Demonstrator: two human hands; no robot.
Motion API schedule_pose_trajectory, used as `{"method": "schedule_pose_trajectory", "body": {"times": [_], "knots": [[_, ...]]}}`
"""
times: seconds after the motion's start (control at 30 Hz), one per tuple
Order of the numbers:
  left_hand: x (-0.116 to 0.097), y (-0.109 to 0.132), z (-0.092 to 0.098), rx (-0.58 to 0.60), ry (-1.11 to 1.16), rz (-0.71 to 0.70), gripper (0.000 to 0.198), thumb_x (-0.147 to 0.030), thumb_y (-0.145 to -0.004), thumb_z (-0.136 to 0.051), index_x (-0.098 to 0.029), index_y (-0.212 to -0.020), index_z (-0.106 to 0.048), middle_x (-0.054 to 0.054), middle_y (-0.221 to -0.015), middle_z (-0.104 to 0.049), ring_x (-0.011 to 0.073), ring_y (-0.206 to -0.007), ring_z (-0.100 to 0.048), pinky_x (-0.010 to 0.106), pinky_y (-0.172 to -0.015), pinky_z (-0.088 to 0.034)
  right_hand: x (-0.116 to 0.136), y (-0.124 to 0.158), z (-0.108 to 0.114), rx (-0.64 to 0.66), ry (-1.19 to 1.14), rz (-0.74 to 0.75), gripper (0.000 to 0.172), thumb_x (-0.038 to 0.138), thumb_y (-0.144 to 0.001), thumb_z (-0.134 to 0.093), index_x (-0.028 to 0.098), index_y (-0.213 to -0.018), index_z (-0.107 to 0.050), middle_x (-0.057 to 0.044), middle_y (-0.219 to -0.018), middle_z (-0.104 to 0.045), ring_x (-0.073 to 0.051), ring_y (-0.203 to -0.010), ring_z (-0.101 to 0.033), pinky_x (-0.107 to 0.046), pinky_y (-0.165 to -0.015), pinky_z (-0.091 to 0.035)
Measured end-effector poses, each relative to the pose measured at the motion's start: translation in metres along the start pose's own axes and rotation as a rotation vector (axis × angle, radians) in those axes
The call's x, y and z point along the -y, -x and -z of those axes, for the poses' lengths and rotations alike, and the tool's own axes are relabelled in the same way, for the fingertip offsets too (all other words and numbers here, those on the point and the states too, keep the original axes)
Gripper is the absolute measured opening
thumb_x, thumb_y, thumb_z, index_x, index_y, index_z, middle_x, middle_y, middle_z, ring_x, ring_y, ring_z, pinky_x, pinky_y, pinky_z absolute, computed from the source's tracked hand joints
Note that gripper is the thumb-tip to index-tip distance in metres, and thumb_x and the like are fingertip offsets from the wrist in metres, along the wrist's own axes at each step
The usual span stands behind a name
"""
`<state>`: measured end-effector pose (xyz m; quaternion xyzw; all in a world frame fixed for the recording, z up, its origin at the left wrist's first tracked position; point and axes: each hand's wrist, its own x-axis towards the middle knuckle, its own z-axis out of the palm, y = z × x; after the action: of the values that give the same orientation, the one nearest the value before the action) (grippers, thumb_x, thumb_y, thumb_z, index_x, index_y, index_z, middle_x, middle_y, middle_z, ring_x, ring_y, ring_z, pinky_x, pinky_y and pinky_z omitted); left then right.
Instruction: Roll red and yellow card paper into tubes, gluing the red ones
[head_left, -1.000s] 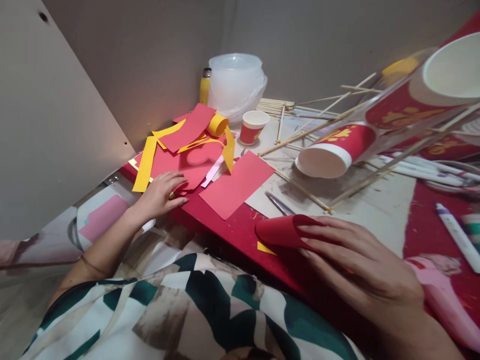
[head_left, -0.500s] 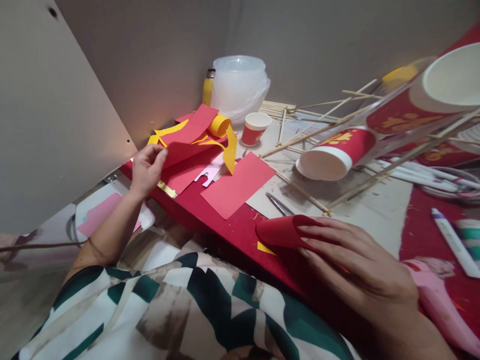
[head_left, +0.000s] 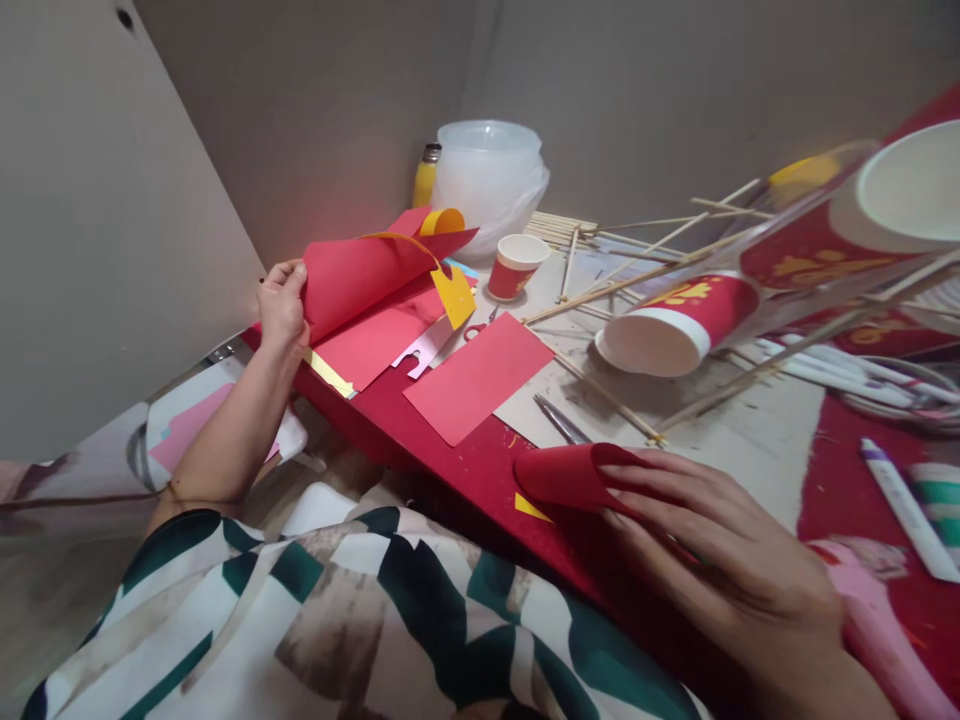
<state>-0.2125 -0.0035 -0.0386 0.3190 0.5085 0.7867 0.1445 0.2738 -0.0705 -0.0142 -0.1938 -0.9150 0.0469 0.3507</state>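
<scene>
My left hand (head_left: pixel 283 305) pinches the left edge of a red paper sheet (head_left: pixel 360 280), raised and curling over the pile at the table's far left. Beneath it lie more red paper (head_left: pixel 382 350) and yellow paper scraps (head_left: pixel 454 297). My right hand (head_left: pixel 720 530) is closed around a curved piece of red paper (head_left: pixel 559 472) near the front edge; its fingers partly cover it. Between the hands a flat red paper rectangle (head_left: pixel 484 378) rests on the table. A small yellow scrap (head_left: pixel 532 508) sits below the curved piece.
A red paper cup (head_left: pixel 517 268) stands near white plastic tubs (head_left: pixel 489 180) and a yellow bottle (head_left: pixel 425 180). A stick frame (head_left: pixel 607 395) with red cups (head_left: pixel 667 325) fills the right. Tweezers (head_left: pixel 561 418), a white marker (head_left: pixel 907 510) and a pink tool (head_left: pixel 877 610) lie nearer.
My left hand has lifted the red sheet higher, turning its broad face into view and covering much of the yellow paper. The right hand keeps its curved red paper almost in place.
</scene>
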Motion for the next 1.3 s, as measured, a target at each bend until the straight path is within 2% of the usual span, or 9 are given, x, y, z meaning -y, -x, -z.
{"method": "schedule_pose_trajectory", "body": {"times": [0.17, 0.33, 0.5, 0.73, 0.87, 0.97, 1.1, 1.3], "knots": [[-0.006, 0.015, 0.000, 0.044, -0.071, -0.029, 0.033, -0.040, -0.066, -0.085, -0.021, -0.075, -0.059, -0.001, -0.075, -0.067, 0.0120, -0.067, -0.062, 0.023, -0.066, -0.051, 0.001, -0.002, 0.000, 0.014, -0.004, 0.020, 0.019, 0.006, -0.090, -0.064, 0.015, -0.106, -0.069, -0.016, -0.106, -0.072, -0.029, -0.112, -0.067, -0.045, -0.092, -0.056], [-0.008, 0.036, 0.000, 0.090, -0.132, -0.029, 0.047, -0.056, -0.062, -0.086, -0.022, -0.073, -0.055, -0.004, -0.062, -0.060, 0.0118, -0.055, -0.057, 0.023, -0.053, -0.045, 0.001, -0.002, -0.001, 0.015, -0.005, 0.026, 0.017, 0.007, -0.091, -0.064, 0.015, -0.106, -0.068, -0.016, -0.105, -0.072, -0.029, -0.111, -0.066, -0.045, -0.091, -0.056], [-0.013, 0.051, 0.008, 0.146, -0.251, -0.082, 0.047, -0.058, -0.069, -0.081, -0.022, -0.069, -0.051, -0.005, -0.057, -0.053, 0.0086, -0.048, -0.046, 0.021, -0.048, -0.036, 0.000, 0.000, -0.001, 0.011, -0.002, 0.027, 0.017, 0.008, -0.091, -0.063, 0.016, -0.106, -0.068, -0.016, -0.104, -0.072, -0.029, -0.110, -0.066, -0.046, -0.090, -0.056], [-0.033, 0.079, 0.024, 0.314, -0.514, -0.273, 0.018, -0.033, -0.076, -0.077, -0.020, -0.070, -0.066, 0.001, -0.076, -0.067, 0.0149, -0.073, -0.061, 0.028, -0.071, -0.050, 0.000, -0.001, -0.002, 0.004, 0.004, 0.020, 0.021, 0.008, -0.090, -0.066, 0.017, -0.108, -0.068, -0.016, -0.106, -0.073, -0.029, -0.110, -0.067, -0.045, -0.088, -0.057], [-0.040, 0.095, 0.030, 0.416, -0.623, -0.371, 0.015, -0.028, -0.081, -0.071, -0.021, -0.069, -0.065, 0.002, -0.076, -0.066, 0.0160, -0.073, -0.061, 0.030, -0.073, -0.051, 0.000, -0.002, -0.001, 0.012, 0.016, 0.017, 0.021, 0.008, -0.089, -0.067, 0.018, -0.108, -0.069, -0.015, -0.106, -0.073, -0.029, -0.110, -0.067, -0.045, -0.088, -0.058], [-0.040, 0.099, 0.033, 0.508, -0.680, -0.395, 0.013, -0.030, -0.087, -0.066, -0.021, -0.077, -0.067, 0.004, -0.081, -0.070, 0.0177, -0.078, -0.065, 0.033, -0.077, -0.053, -0.001, -0.001, -0.003, 0.003, 0.011, 0.015, 0.020, 0.008, -0.089, -0.066, 0.017, -0.107, -0.069, -0.015, -0.106, -0.074, -0.030, -0.109, -0.068, -0.047, -0.090, -0.057], [-0.033, 0.094, 0.036, 0.680, -0.731, -0.386, 0.020, -0.039, -0.085, -0.071, -0.021, -0.095, -0.073, 0.009, -0.100, -0.076, 0.0238, -0.095, -0.069, 0.042, -0.090, -0.054, -0.003, 0.001, -0.007, -0.036, 0.026, -0.015, 0.024, 0.011, -0.088, -0.068, 0.018, -0.111, -0.068, -0.015, -0.105, -0.075, -0.031, -0.108, -0.069, -0.049, -0.093, -0.057], [-0.030, 0.088, 0.035, 0.905, -0.720, -0.389, 0.035, -0.051, -0.082, -0.074, -0.021, -0.102, -0.077, 0.013, -0.112, -0.076, 0.0303, -0.111, -0.067, 0.049, -0.099, -0.052, 0.005, -0.006, -0.008, -0.030, 0.136, -0.075, 0.051, 0.015, -0.086, -0.072, 0.022, -0.135, -0.060, -0.013, -0.115, -0.075, -0.034, -0.120, -0.066, -0.051, -0.099, -0.056]]}}
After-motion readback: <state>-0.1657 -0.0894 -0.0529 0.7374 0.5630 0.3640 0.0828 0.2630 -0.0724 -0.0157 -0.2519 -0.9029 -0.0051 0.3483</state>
